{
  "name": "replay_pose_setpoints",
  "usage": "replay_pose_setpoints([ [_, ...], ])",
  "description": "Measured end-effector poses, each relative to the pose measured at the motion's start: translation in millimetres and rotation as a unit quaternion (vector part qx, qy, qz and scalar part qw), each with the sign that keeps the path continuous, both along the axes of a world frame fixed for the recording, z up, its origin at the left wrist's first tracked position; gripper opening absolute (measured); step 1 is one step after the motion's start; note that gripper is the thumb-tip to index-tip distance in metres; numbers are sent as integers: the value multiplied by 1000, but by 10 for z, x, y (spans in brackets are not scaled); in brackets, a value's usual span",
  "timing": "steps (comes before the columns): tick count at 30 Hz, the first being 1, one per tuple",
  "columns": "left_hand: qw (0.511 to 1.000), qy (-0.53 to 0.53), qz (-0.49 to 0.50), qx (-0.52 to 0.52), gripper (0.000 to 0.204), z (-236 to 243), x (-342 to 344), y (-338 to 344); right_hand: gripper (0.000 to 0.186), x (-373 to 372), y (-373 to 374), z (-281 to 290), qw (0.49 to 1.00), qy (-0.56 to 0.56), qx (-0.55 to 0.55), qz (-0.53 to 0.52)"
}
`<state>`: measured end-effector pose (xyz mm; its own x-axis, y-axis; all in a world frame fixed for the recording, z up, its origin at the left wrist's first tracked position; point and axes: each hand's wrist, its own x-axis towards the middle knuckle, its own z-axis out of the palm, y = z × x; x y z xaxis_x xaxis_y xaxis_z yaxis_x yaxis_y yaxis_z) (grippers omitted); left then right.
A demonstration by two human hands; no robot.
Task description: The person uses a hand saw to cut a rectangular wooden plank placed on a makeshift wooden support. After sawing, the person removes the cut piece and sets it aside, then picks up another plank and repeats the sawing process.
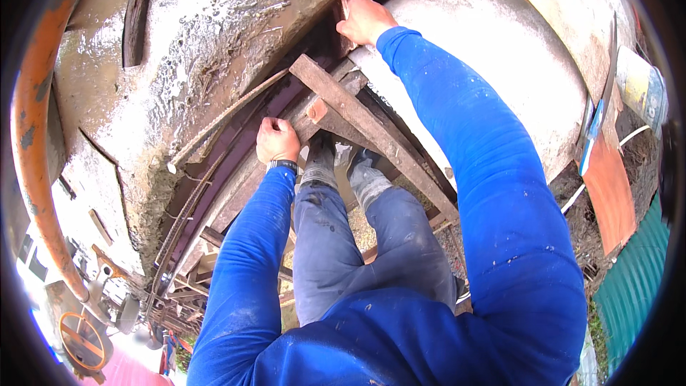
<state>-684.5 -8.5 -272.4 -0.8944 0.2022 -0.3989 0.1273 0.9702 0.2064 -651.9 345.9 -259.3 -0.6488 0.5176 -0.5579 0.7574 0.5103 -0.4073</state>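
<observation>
My left hand [277,141], wearing a wristwatch, has its fingers curled on a long wooden beam [240,189] at the middle left. My right hand [366,21], higher up, is closed on a short piece of wood [343,6] at the edge of the dark gap. A diagonal timber [371,132] crosses between my hands over a small wooden block [316,110] on the frame. A thin rod [229,117] lies along the gap's left side. My legs and boots are below, among the timbers.
Wet, rough concrete [164,43] fills the upper left, a pale smooth surface [464,57] the upper right. An orange curved pipe [36,171] runs down the left rim. At the right are a long blade-like tool [593,129], a bucket [639,82] and green corrugated sheeting [629,279].
</observation>
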Motion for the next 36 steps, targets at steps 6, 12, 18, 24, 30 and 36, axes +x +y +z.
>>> replay_pose_setpoints([
  [6,1000,30,-4,7,26,-14,14,10,37,6,-17,12,1000,5,-9,-21],
  [12,1000,-7,6,-23,29,28,21,43,38,2,-4,64,1000,0,-15,-23],
  [18,1000,4,5,-21,29,32,9,28,40,-16,12,24,999,25,-27,6],
  [24,1000,7,-4,1,26,60,-24,21,45,6,41,17,999,16,-26,-16],
  [30,999,36,-4,9,24,-28,8,-73,45,-24,-8,3,999,30,-31,-26],
  [36,1000,-4,-4,26,23,32,-3,-41,45,20,14,-16,998,39,-27,-30],
])
